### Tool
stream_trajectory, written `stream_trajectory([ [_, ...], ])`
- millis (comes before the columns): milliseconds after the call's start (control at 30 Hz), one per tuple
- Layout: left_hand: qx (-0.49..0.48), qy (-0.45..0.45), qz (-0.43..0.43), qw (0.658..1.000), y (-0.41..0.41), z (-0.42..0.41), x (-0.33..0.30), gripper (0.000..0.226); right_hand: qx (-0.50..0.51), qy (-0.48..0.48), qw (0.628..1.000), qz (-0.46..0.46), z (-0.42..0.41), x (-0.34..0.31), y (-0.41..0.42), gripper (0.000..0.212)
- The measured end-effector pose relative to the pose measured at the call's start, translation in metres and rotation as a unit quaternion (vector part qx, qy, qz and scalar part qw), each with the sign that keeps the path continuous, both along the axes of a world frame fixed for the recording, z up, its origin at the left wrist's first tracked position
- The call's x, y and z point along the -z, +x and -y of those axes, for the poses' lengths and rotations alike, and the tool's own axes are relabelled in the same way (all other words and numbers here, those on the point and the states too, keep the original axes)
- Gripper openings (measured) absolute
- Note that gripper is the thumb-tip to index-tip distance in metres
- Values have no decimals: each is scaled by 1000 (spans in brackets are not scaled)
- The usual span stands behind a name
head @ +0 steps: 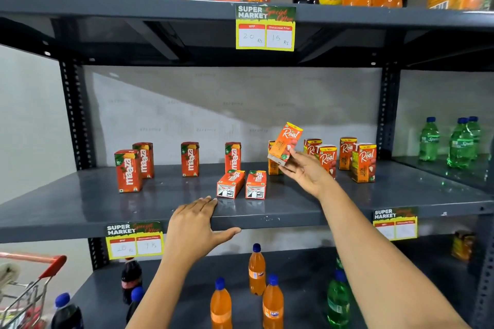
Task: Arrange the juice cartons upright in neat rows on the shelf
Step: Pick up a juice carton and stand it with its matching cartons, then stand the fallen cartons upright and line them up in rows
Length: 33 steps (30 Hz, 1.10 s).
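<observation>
The person's right hand [302, 168] pinches a Real litchi carton [285, 144] by its lower end, thumb against fingers, holding it tilted in the air above the grey middle shelf [165, 203], just in front of another Real carton [272, 165]. The left hand [195, 224] lies palm-down on the shelf's front edge, fingers pressed together and thumb hooked under the lip. Just beyond it two Maaza cartons [242, 184] lie on their sides next to each other, while four Maaza cartons stand upright further left and behind.

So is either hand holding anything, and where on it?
The right hand holds a tilted Real carton by its lower end. The left hand only rests on the shelf edge.
</observation>
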<state>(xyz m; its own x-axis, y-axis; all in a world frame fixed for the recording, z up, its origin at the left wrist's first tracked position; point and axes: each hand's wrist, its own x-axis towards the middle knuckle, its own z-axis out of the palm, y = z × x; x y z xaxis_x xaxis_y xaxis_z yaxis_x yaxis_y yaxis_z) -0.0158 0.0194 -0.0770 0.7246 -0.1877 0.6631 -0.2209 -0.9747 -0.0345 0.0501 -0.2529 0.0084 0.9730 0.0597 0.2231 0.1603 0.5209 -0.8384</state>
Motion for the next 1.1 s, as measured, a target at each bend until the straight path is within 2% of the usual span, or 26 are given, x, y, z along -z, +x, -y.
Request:
stream_trajectory([
  [100,1,9,-1,1000,-1,1,-1,96,69,-143,987,-12,4,-2,7,34],
  [233,10,34,24,999,-1,-2,1,78,128,-313,940,-38,6,0,13,39],
  [367,22,15,53,998,3,-1,5,61,145,-365,917,-62,7,10,13,36],
  [400,27,9,66,997,5,0,7,58,159,-399,901,-64,7,10,12,34],
  [433,32,4,76,997,6,0,8,56,187,-466,862,-62,7,11,9,33],
  [500,39,-2,90,995,9,-2,10,53,293,-614,731,-51,4,12,0,31],
  [533,42,-5,95,995,10,-2,11,52,350,-646,677,-38,-2,13,-7,28],
  [567,44,-7,98,994,11,-2,11,50,387,-648,656,-20,-12,14,-14,25],
  [633,47,-11,99,994,12,-2,12,49,370,-642,671,-5,-38,11,-21,38],
  [700,50,-17,98,994,13,-2,11,48,272,-646,711,-48,-64,2,-22,51],
  [767,53,-23,97,994,13,-1,11,48,185,-634,744,-102,-84,-12,-22,52],
  [867,59,-25,96,993,11,-1,11,47,106,-622,760,-155,-96,-28,-10,56],
  [933,61,-25,96,993,10,-1,10,46,52,-595,772,-217,-96,-38,-1,54],
  [1000,62,-24,93,993,10,0,10,46,18,-594,756,-276,-93,-43,5,42],
  [1100,63,-21,90,994,10,-2,8,46,-4,-597,747,-292,-93,-41,8,24],
])
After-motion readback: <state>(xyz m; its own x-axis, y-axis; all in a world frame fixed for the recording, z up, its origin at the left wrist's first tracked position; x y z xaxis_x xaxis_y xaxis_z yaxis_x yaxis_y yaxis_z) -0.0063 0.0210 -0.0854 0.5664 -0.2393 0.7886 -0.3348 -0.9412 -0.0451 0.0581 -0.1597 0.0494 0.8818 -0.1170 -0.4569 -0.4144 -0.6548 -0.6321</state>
